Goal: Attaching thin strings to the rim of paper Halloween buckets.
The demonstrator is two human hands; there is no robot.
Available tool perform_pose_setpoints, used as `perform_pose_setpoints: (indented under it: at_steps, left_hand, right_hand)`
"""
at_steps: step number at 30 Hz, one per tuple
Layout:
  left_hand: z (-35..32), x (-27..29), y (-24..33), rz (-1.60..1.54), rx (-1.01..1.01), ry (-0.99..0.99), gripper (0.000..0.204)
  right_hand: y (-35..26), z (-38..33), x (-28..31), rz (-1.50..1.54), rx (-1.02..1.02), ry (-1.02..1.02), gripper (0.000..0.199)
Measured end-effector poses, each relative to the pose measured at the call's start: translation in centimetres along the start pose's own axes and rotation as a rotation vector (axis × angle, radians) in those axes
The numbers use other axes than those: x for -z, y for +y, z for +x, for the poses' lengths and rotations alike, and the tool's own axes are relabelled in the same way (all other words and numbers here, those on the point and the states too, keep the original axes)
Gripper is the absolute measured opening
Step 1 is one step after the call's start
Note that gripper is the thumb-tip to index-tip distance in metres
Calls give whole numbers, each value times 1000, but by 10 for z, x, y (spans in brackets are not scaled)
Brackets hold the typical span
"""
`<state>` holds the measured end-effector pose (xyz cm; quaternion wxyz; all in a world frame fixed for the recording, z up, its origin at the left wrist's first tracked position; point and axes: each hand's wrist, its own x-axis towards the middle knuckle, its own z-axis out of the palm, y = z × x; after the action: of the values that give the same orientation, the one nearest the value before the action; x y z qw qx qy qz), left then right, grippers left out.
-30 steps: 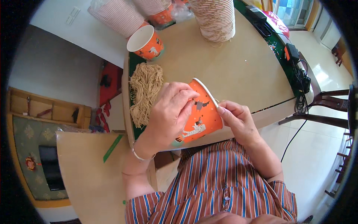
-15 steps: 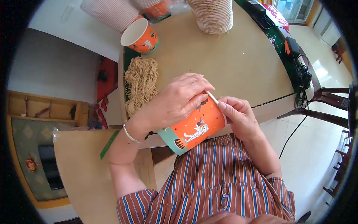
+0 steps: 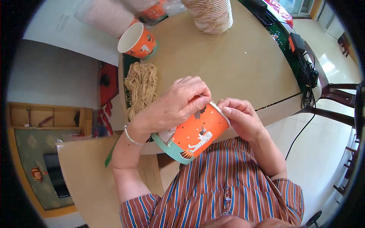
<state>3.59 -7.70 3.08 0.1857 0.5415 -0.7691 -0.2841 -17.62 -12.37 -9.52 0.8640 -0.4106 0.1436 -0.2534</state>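
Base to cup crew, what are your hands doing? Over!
Left hand gripping orange paper cup at its rim. Right hand pinching rim's other side. Cup tilted on its side over table edge. Nothing blocking.

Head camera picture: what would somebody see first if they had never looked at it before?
First, the orange paper cup tipped on its side in the middle, held at its rim by the left hand and the right hand. Next, a bundle of pale string lying at the table's left edge. At the far end another orange cup lies by tall stacks of cups.
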Motion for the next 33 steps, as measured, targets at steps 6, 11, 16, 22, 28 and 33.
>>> perform_pose_setpoints:
  at_steps: [6, 11, 16, 22, 28, 33]
  left_hand:
    - [5, -1, -12, -100, 37, -28, 15]
    - [7, 0, -7, -78, 31, -21, 15]
    - [6, -2, -7, -8, -5, -2, 15]
    - [5, -1, -4, -31, 10, 23, 15]
    - [4, 1, 2, -52, -13, 14, 15]
    - [4, -2, 4, -44, -32, 62, 14]
  right_hand:
    - [-9, 1, -3, 53, 7, -33, 16]
    - [-14, 1, -5, 29, -17, -47, 13]
    - [-12, 2, -7, -31, 13, -24, 10]
    - [-11, 1, -7, -61, 27, -5, 11]
    - [-10, 0, -8, -56, 52, -20, 9]
    - [-14, -1, -7, -31, 35, -61, 8]
